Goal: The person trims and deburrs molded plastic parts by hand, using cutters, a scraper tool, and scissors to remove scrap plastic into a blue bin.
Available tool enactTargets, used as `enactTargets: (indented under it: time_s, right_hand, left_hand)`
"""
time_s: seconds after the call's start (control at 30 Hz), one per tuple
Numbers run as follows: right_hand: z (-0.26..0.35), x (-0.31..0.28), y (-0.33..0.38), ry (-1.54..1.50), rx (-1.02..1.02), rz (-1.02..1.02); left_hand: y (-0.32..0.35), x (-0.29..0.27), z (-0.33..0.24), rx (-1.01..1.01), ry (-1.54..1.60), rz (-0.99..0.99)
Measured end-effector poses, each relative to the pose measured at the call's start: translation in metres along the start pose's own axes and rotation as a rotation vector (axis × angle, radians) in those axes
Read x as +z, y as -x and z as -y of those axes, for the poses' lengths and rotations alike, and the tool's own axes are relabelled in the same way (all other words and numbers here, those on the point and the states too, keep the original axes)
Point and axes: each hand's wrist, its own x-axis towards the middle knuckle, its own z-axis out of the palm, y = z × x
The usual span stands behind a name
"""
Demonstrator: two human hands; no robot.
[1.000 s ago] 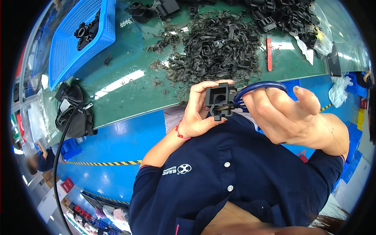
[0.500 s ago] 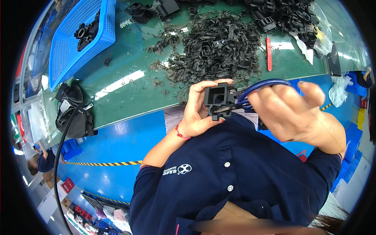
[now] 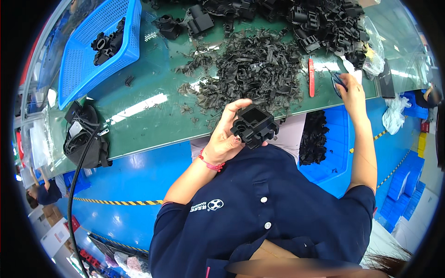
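Note:
My left hand (image 3: 221, 142) is closed around a black moulded plastic part (image 3: 254, 124). The part has a square opening facing up and several small tabs, and it sits just off the table's near edge. Out to the right, my right hand (image 3: 353, 95) is over the green table, its fingers around the handle of a blue-handled hand tool (image 3: 338, 85); the tool's tip is hard to make out. A large heap of black plastic scraps (image 3: 259, 65) lies beyond the left hand.
A red-handled tool (image 3: 311, 78) lies right of the scraps. More black parts (image 3: 320, 23) are piled at the far side. At the left are a blue basket (image 3: 74, 78) and a black pouch with a cable (image 3: 88, 148). A blue bin (image 3: 340, 143) of black pieces stands below the table edge.
My right hand has drawn the blue-handled tool away from the part and carried it right, down to the table. The part in my left hand has tilted.

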Motion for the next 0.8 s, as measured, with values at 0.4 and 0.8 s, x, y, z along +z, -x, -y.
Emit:
enactTargets:
  time_s: [0.4, 0.8]
  right_hand:
    - [0.083, -0.022, 0.01, -0.397, -0.083, 0.009]
    - [0.186, 0.008, 0.063, -0.757, -0.383, 0.336]
  left_hand:
    - [0.002, -0.005, 0.005, -0.036, -0.046, -0.035]
    - [0.01, -0.012, 0.01, 0.22, -0.632, -0.178]
